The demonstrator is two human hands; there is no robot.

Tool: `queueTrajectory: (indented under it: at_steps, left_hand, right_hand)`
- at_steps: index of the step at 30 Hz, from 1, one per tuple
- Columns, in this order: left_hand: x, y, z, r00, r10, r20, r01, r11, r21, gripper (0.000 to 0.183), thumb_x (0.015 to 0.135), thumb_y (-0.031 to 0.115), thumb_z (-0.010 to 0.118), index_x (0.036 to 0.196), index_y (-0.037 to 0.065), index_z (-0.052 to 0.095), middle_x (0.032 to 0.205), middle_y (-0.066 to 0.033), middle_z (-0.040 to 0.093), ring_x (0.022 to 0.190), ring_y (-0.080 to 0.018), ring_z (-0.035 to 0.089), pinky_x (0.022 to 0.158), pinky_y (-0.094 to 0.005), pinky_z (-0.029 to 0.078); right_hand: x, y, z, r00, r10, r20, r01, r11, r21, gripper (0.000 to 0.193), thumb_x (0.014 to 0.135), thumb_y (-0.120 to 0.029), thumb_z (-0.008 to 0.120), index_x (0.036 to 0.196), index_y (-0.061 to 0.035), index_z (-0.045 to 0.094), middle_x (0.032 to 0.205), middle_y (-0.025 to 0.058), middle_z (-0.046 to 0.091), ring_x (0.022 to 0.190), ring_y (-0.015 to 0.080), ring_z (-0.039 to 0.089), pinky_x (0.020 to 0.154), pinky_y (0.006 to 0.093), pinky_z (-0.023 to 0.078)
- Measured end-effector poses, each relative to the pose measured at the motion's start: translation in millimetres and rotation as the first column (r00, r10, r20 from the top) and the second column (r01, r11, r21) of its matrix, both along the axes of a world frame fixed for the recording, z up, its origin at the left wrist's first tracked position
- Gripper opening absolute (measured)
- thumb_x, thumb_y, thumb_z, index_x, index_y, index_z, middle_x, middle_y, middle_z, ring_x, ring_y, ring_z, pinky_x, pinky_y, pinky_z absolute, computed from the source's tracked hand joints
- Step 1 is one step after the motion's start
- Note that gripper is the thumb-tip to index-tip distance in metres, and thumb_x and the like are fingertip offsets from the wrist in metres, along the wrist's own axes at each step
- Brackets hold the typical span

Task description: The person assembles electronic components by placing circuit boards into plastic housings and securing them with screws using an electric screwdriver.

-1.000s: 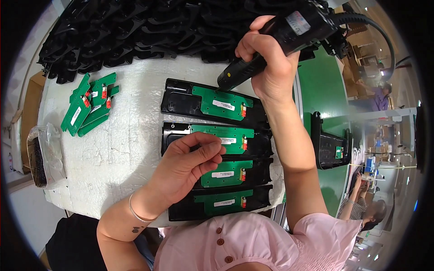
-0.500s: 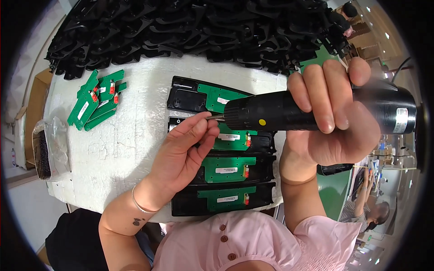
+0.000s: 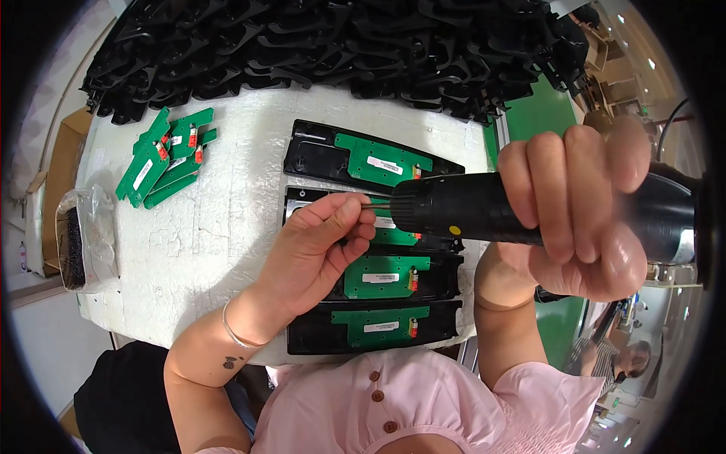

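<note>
A black electric screwdriver [image 3: 484, 212] lies level across the view in my right hand [image 3: 575, 204], whose fingers wrap over its body. Its thin metal bit [image 3: 380, 206] points left. At the bit's tip, my left hand [image 3: 302, 246] pinches with thumb and fingertips; whether a screw is between them is hidden. Beneath, several black plastic panels lie in a column, each with a green circuit board: the top panel [image 3: 318, 157], a second [image 3: 299, 198] partly covered by hand and tool, a third [image 3: 442, 280] and the nearest [image 3: 310, 333].
Loose green circuit boards [image 3: 147, 166] are piled at the left of the white foam-like work surface [image 3: 234, 151]. By its left edge sits a clear plastic bag [image 3: 94, 242] of small dark pieces. A heap of black plastic parts [image 3: 325, 53] fills the far side. Another person [image 3: 620, 362] is at far right.
The screwdriver and my right hand have shifted right and nearer to me. My left hand has moved slightly right, still pinching at the bit's tip. The whole view has shifted a little.
</note>
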State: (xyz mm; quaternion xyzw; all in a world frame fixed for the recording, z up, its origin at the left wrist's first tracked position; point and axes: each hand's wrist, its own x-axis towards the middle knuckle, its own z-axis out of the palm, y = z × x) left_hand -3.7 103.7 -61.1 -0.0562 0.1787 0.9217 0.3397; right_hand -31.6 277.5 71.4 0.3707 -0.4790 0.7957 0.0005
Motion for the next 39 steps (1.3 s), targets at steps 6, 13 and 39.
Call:
queueTrajectory:
  at_steps: [6, 13, 39]
  left_hand:
    - [-1, 4, -5, 0.996, -0.068, 0.052, 0.054, 0.972, 0.229, 0.028, 0.091, 0.023, 0.047, 0.107, 0.002, 0.054, 0.096, -0.0074, 0.059, 0.085, -0.0129, 0.058, 0.075, -0.0223, 0.049]
    - [3, 10, 15, 0.983, -0.168, 0.08, 0.176, 0.977, -0.121, 0.038, 0.093, 0.017, 0.033, 0.122, -0.007, 0.039, 0.117, -0.0238, 0.049, 0.106, -0.0306, 0.052, 0.092, -0.0327, 0.044]
    - [0, 1, 6, 0.998, 0.0, 0.067, 0.015, 0.973, -0.232, 0.015, 0.087, 0.014, 0.055, 0.098, 0.004, 0.057, 0.086, -0.0044, 0.062, 0.076, -0.0106, 0.06, 0.066, -0.0189, 0.05]
  right_hand:
    - [3, -3, -5, 0.998, -0.047, -0.041, 0.049, 0.998, 0.031, 0.026, 0.074, -0.009, 0.057, 0.096, -0.0099, 0.044, 0.06, -0.0087, 0.046, 0.051, 0.0036, 0.044, 0.054, 0.0197, 0.035]
    - [-63, -11, -43, 0.853, -0.517, 0.072, 0.506, 0.853, 0.13, 0.016, 0.071, -0.003, 0.048, 0.087, -0.0014, 0.048, 0.059, 0.0046, 0.043, 0.05, 0.0136, 0.04, 0.055, 0.0304, 0.038]
    - [-85, -14, -57, 0.827, -0.561, -0.038, 0.534, 0.762, 0.366, 0.009, 0.066, -0.001, 0.053, 0.074, 0.0005, 0.049, 0.053, 0.0059, 0.048, 0.045, 0.0145, 0.044, 0.05, 0.0288, 0.041]
